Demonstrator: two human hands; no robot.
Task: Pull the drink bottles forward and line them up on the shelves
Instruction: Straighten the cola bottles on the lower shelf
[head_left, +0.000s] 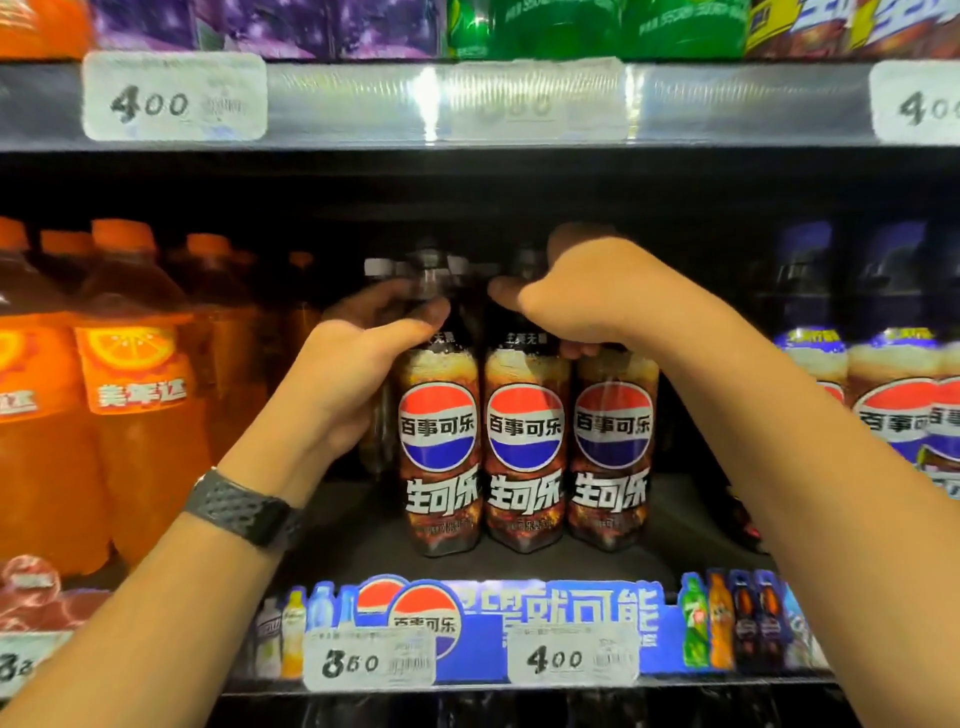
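Dark cola bottles (524, 441), both hands (358, 369) curled tight around their necks.

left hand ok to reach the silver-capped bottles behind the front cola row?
Probably yes. The left hand already wraps the leftmost front cola bottle, and the silver-capped bottles stand just behind it, with open space left of the row.

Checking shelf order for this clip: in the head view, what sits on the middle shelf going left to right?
Orange soda bottles → left cola bottle under the left hand → middle cola bottle → right cola bottle, the right hand over these two → blue-labelled cola bottles.
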